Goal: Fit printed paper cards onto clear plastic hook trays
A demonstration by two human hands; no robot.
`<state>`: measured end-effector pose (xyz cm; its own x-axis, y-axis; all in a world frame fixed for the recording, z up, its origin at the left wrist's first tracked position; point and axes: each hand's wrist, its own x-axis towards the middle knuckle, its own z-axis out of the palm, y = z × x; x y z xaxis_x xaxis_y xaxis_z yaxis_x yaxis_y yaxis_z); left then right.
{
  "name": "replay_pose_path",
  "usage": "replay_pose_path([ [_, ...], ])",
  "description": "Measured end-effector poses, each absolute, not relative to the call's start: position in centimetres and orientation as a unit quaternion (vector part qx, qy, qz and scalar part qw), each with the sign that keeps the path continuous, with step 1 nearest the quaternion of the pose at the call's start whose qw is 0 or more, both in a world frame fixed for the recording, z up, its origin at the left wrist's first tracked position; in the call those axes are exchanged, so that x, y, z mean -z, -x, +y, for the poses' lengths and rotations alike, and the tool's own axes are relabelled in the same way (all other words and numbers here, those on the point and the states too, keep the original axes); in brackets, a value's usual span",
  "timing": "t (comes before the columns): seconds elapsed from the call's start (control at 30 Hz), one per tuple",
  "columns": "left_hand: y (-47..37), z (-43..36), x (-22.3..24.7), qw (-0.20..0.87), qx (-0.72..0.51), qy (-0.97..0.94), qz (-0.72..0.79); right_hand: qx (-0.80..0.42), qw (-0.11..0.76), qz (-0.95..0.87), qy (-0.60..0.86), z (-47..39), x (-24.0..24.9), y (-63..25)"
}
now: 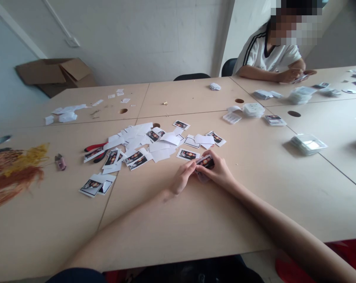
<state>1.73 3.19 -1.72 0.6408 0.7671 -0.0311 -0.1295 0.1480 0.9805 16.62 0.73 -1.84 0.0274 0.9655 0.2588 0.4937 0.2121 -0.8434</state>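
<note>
Near the middle of the table, my left hand [183,177] and my right hand [215,167] meet around a small clear case with a dark printed card [205,162]. The fingers of both hands are closed on its edges, and part of the case shows below them. Just beyond my hands lies a printed card [188,154] on the table. To the left spreads a loose pile of white papers [133,135] and printed cards [135,158].
Red-handled pliers [95,147] lie by the pile, with a small pink tool [60,162] and yellow and brown strands [21,165] farther left. Clear cases [308,143] are stacked at right. A person [266,59] sits at the far right. A cardboard box [54,74] stands behind.
</note>
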Motion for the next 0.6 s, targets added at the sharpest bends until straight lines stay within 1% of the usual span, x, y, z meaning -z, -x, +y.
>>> replay_pose_path([
  [0.27,-1.95,3.18,1.65,0.706,-0.337,-0.558,0.277,-0.276,0.433,-0.648,0.562,0.83,1.83,-16.58],
  [0.43,-1.99,3.24,1.50,0.665,-0.351,-0.585,0.305,-0.300,0.433,-0.657,0.540,1.05,1.96,-16.95],
  [0.6,-2.05,3.31,1.63,0.622,-0.347,-0.617,0.334,-0.364,0.445,-0.642,0.507,1.25,1.91,-17.19],
])
